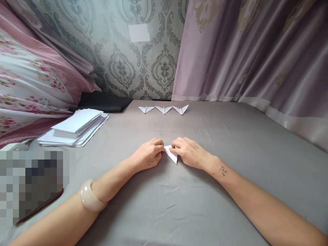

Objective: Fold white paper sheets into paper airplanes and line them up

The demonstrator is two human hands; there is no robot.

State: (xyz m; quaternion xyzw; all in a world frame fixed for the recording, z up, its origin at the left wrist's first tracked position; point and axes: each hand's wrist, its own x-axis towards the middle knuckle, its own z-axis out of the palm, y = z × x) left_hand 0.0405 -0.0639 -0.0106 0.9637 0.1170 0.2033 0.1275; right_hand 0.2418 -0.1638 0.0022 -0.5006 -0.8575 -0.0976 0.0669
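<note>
A small folded white paper lies between my hands at the middle of the grey surface, one pointed corner facing me. My left hand pinches its left edge, with the fingers curled in. From the other side, my right hand has its thumb and fingers on the top and right part of the paper, partly covering it. Farther back stand three folded paper planes in a row, wings spread.
On the left is a stack of white paper, with a black folded cloth or bag behind it. A blurred-out object sits at the near left. Curtains and a patterned wall border the grey cloth surface.
</note>
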